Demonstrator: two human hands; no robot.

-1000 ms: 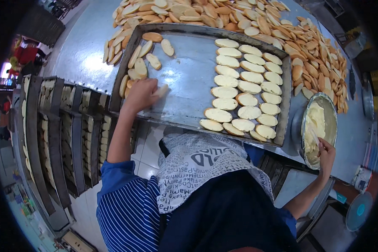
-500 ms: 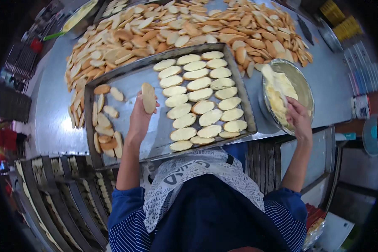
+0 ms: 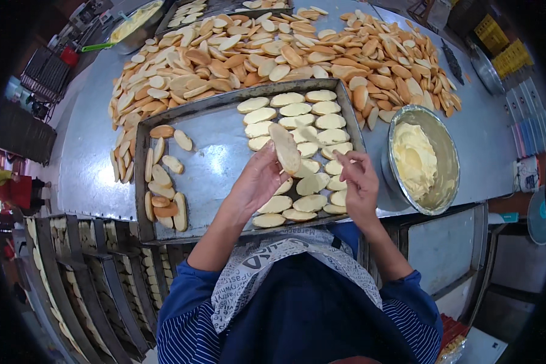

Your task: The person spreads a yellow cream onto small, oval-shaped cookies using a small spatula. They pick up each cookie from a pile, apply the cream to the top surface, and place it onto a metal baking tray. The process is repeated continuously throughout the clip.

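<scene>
My left hand (image 3: 258, 182) is closed around the edges of an oval bread slice (image 3: 284, 148), raised over the tray with its broad face showing. My right hand (image 3: 359, 185) grips a pale spatula (image 3: 312, 136), whose blade points up and left beside the slice. The spatula's outline is hard to make out against the bread behind it. Beneath both hands is a metal baking tray (image 3: 212, 215). Rows of slices with yellow spread (image 3: 295, 110) fill its right part, and uncoated slices (image 3: 159, 176) lie along its left side. A steel bowl (image 3: 446, 161) of creamy yellow spread (image 3: 414, 159) stands to the right.
A large heap of bread slices (image 3: 249, 51) spans the table (image 3: 82, 130) behind the tray. Another bowl (image 3: 141, 30) with a green-handled tool is at the far left. Racks of filled trays (image 3: 100, 273) stand below the table's left edge; a dark brush-like object (image 3: 452, 62) lies far right.
My right hand has left the bowl with the spatula and come left over the tray. My left hand has moved right with the bread slice, bringing the two hands close together.
</scene>
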